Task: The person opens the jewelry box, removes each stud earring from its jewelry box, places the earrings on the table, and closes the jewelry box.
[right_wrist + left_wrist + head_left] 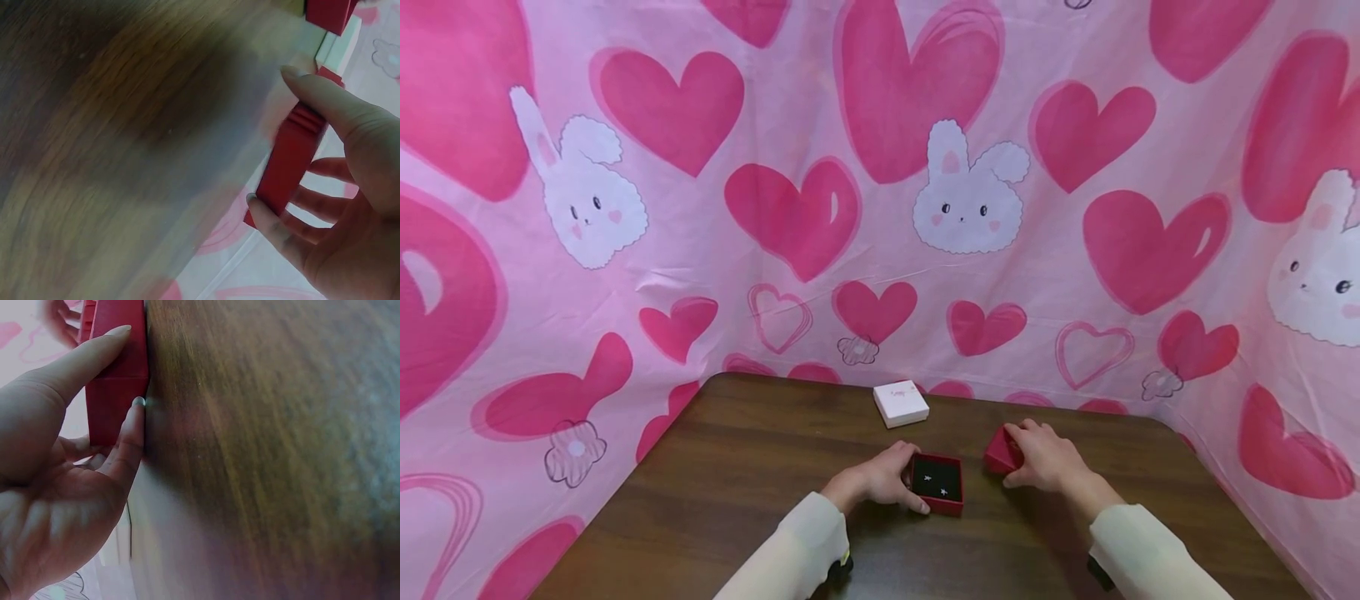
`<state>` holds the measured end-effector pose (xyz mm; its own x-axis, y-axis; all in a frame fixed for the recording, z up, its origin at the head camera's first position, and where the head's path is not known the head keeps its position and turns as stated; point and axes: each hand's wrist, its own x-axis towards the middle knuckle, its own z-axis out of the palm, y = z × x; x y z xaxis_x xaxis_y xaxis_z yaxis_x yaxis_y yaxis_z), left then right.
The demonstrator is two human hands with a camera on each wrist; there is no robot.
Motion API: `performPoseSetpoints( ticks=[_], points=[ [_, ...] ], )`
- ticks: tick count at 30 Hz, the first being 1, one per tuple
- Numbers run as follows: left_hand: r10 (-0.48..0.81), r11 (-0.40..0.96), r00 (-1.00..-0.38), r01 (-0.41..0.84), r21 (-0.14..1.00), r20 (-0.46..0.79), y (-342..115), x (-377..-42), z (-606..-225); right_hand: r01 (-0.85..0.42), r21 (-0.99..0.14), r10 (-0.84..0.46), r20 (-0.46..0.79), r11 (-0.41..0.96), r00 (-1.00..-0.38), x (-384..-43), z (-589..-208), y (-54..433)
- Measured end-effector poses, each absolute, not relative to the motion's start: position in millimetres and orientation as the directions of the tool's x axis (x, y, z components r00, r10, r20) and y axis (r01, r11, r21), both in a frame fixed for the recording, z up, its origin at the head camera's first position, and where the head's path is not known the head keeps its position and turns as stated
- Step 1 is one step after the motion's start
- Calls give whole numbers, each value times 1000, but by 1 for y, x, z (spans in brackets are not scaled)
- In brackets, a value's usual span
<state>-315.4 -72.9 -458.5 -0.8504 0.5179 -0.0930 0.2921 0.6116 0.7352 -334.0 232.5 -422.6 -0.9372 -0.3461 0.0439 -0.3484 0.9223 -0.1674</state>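
Observation:
A small open red jewelry box (947,506) sits on the wooden table, its black insert (937,472) facing up. Two star-shaped earrings (943,492) are set in the insert. My left hand (883,477) holds the box by its left side, and in the left wrist view the thumb (94,359) lies along one red wall while the other fingers reach round a corner. To the right, my right hand (1045,457) grips the red box lid (998,454) between thumb and fingers, tilted. The right wrist view shows the lid (289,162) from its side.
A white box (901,404) with faint red lettering stands farther back on the dark wooden table (737,467). Behind and beside the table hangs a pink cloth (880,267) printed with hearts and rabbits.

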Motion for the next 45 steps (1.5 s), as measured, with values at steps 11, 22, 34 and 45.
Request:
performPoseSetpoints(
  ticks=[11, 22, 34, 45],
  points=[
    [523, 618, -848, 308, 723, -85, -71, -317, -461, -322, -202, -316, 61, 925, -947, -342, -434, 250],
    [513, 623, -853, 295, 724, -94, -71, -317, -461, -309, -247, -297, 87, 918, -951, -347, -446, 260],
    [514, 619, -853, 292, 729, -94, -70, -317, -459, -257, -313, -253, 53, 914, -966, -350, -451, 264],
    [511, 615, -854, 284, 736, -97, -70, -315, -457, -243, -349, -242, 48, 905, -969, -352, -455, 267]
  ],
)
